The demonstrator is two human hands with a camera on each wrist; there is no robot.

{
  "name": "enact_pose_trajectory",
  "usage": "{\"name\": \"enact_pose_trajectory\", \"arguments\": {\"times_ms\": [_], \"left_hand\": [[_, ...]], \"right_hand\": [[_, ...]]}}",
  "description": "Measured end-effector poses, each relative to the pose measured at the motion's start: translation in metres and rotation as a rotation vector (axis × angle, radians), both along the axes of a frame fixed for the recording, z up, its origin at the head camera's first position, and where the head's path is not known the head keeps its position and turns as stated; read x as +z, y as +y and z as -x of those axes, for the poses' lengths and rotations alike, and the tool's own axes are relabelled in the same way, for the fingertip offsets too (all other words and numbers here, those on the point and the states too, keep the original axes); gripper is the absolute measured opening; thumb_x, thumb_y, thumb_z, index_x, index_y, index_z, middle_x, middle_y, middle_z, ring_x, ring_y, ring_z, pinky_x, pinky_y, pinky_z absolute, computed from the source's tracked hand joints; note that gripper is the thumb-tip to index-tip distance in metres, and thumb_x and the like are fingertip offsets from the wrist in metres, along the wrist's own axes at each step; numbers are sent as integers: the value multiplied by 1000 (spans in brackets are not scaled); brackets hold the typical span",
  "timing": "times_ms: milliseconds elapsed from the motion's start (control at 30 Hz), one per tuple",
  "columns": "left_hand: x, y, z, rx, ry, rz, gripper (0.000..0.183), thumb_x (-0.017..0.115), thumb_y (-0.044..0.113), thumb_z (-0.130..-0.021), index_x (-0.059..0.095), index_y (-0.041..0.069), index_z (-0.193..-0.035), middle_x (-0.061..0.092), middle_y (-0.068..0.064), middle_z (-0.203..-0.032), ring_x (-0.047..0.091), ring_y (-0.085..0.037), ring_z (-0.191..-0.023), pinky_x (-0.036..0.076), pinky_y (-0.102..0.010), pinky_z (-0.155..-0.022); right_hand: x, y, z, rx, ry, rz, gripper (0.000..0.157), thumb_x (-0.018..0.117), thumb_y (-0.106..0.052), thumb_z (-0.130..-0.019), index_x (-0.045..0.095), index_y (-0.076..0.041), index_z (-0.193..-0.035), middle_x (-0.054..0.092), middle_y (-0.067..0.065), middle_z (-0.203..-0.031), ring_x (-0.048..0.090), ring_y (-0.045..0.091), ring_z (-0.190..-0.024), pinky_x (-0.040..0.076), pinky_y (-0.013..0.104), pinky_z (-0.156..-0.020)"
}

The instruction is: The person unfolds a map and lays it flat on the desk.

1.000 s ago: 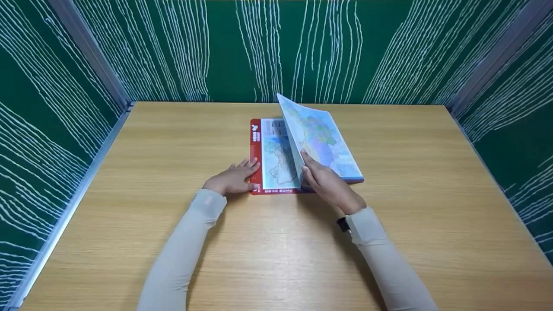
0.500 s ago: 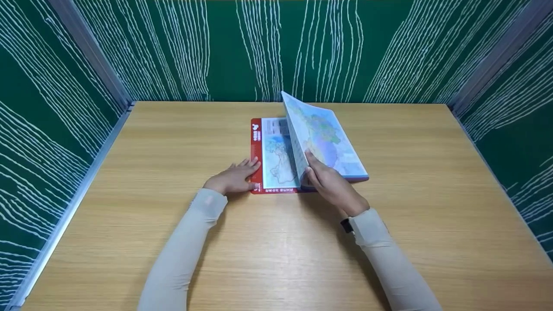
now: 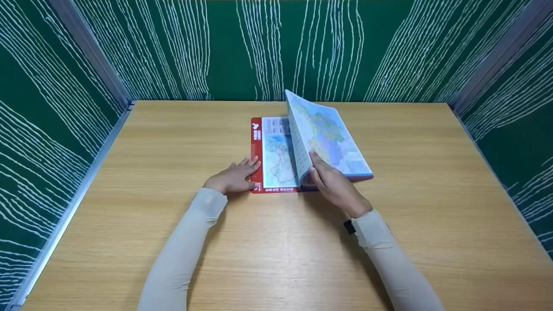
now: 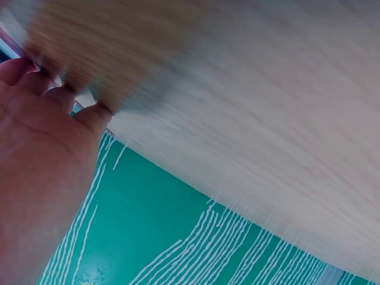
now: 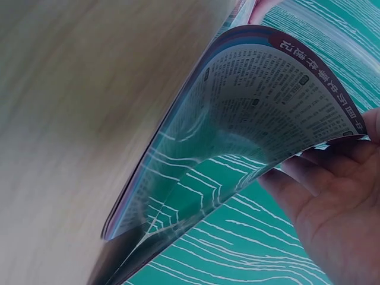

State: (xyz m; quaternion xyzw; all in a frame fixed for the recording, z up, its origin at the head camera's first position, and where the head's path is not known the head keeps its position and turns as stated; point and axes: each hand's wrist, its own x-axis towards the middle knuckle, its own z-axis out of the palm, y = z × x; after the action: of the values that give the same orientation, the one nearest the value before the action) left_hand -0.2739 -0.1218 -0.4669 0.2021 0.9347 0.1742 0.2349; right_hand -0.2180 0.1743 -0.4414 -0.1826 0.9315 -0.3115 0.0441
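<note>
Possibly our right fingers (image 3: 317,161), clamped on the pages (image 3: 332,136), could loosen, dropping them toward our outstretched left fingers (image 3: 252,167).

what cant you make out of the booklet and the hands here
- Head view: fine print on the raised pages, too small to read.
- Head view: right part of the red-edged map, hidden behind those pages.
- Head view: most of the black wristband, apparently under the right sleeve.
- Left wrist view: part of the left hand, cut off by the left edge.
- Right wrist view: part of the right hand, cut off by the right edge.
</note>
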Motion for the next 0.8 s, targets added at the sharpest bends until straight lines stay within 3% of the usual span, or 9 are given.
{"name": "enact_pose_trajectory", "arguments": {"times_ms": [133,367,800], "left_hand": [[0,0,0,1,1,-6,77,56,41,-92,14,26,-154,3,9,-163,-3,-17,-151,3,-45,-122],[0,-1,1,-26,4,5,76,53,42,-93,13,24,-155,3,8,-163,-6,-15,-151,1,-44,-122],[0,-1,1,-13,2,32,78,55,45,-91,12,27,-154,3,11,-162,-6,-13,-150,2,-43,-123]], "right_hand": [[-2,1,0,-1,14,17,58,27,-41,-105,10,-18,-155,14,6,-162,19,25,-148,22,45,-118],[-7,5,0,16,128,25,56,32,-30,-106,18,-4,-153,24,19,-157,27,33,-144,27,47,-116],[-7,11,-6,-80,56,-1,58,29,-40,-105,13,-18,-156,19,10,-160,22,29,-147,24,48,-118]]}}
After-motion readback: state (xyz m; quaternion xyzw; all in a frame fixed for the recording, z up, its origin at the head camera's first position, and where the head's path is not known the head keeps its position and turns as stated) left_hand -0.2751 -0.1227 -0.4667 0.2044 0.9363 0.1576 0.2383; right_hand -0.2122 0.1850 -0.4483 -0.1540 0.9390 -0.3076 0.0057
